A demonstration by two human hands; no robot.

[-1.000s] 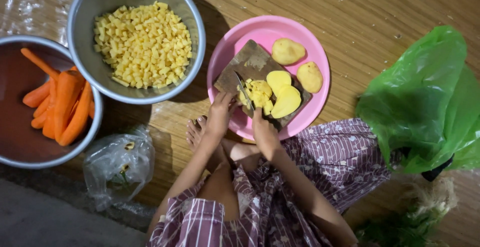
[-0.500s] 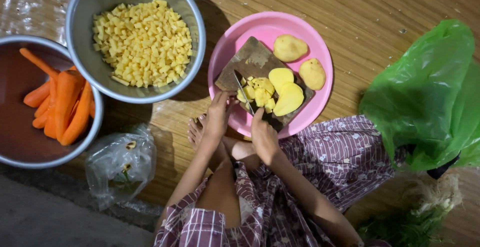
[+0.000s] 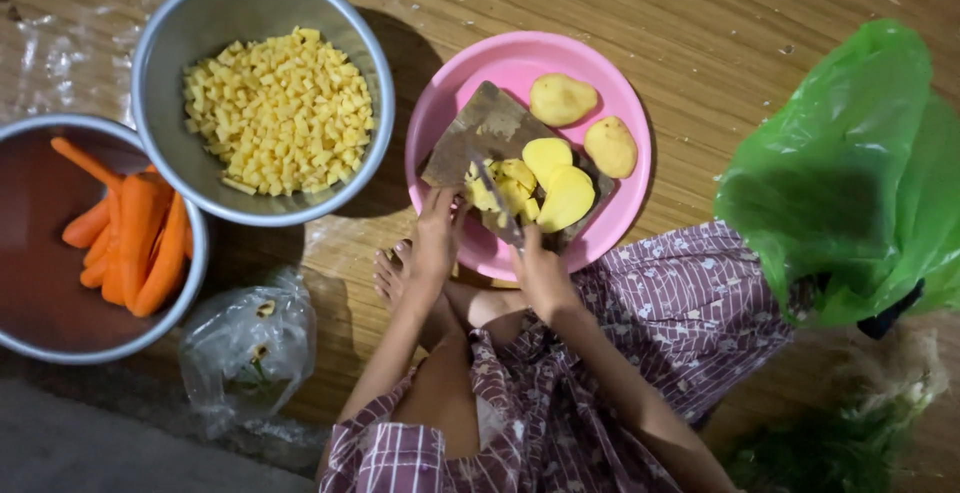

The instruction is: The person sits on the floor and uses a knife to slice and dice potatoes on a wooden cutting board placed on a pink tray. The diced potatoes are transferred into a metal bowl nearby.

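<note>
A small wooden cutting board [image 3: 478,125] lies on a pink plate [image 3: 520,58]. On the board are yellow potato slices [image 3: 560,188] and a pile of cut potato pieces [image 3: 500,188]. My right hand [image 3: 540,271] grips a knife [image 3: 492,191] whose blade lies across the cut pieces. My left hand [image 3: 435,238] is at the board's near left edge, fingertips pressed on the cut pieces next to the blade. Two peeled whole potatoes [image 3: 562,99] sit on the plate's far side.
A steel bowl [image 3: 170,43] of diced potato stands to the left. Left of that, another bowl [image 3: 40,333] holds carrots [image 3: 135,238]. A clear plastic bag [image 3: 245,348] lies by my left knee, and a green plastic bag [image 3: 840,173] and some greens [image 3: 830,443] lie to the right.
Both hands stay at the board with only small shifts. The knife blade has moved slightly over the potato pieces.
</note>
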